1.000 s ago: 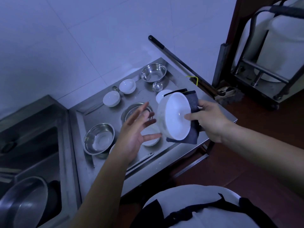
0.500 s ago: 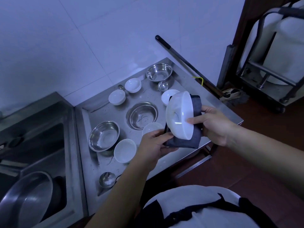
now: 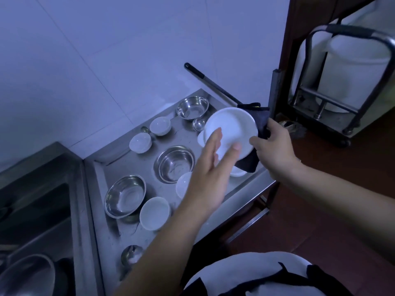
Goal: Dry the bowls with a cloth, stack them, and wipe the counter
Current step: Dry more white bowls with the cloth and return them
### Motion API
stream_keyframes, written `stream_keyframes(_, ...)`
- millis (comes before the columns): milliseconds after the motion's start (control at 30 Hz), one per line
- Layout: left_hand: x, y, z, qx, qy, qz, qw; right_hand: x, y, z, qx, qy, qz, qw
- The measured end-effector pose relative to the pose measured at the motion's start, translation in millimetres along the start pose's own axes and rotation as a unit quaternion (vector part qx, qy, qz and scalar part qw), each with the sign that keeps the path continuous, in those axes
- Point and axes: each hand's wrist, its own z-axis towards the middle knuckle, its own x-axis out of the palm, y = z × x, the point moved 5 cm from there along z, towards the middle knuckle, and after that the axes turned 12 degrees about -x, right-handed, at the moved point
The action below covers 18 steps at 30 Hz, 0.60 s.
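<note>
A white bowl (image 3: 233, 130) is held up over the right end of the steel counter (image 3: 136, 165), its outside turned toward me. Behind it is a dark cloth (image 3: 259, 127); my right hand (image 3: 274, 150) grips cloth and bowl together at the right rim. My left hand (image 3: 210, 169) is spread with straight fingers against the bowl's lower left side. Steel bowls (image 3: 126, 195) (image 3: 175, 163) (image 3: 192, 107) and several small white bowls (image 3: 155, 212) (image 3: 140, 142) (image 3: 160, 126) stand on the counter.
A sink (image 3: 36, 210) lies to the left with a large steel pot (image 3: 27, 276) in it. A long black handle (image 3: 211, 82) leans on the tiled wall. A metal cart (image 3: 342, 82) with a white tub stands at right. The counter's front edge is below my arms.
My left hand has let go of the cloth's lower edge and risen, fingers straight, onto the bowl. The bowl has turned from edge-on to show its outside.
</note>
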Motion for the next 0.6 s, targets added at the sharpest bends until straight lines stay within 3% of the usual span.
stream_keyframes(100,14,-7,13,0.002,0.000,-0.055,0.998,8,22,-8,-0.104,0.025,-0.015,0.994)
stream_keyframes(200,19,-16,13,0.064,-0.003,-0.105,0.992,18,39,-25,-0.172,0.062,0.002,0.983)
stream_keyframes(267,20,-14,10,0.108,0.005,-0.115,0.987,23,40,-34,-0.193,0.082,-0.007,0.978)
stream_keyframes(433,12,-17,6,0.131,0.029,-0.161,0.978,25,45,-40,-0.259,0.111,-0.040,0.959)
stream_keyframes(600,-1,-17,8,0.132,0.024,-0.133,0.982,25,54,-38,-0.237,0.184,0.026,0.954)
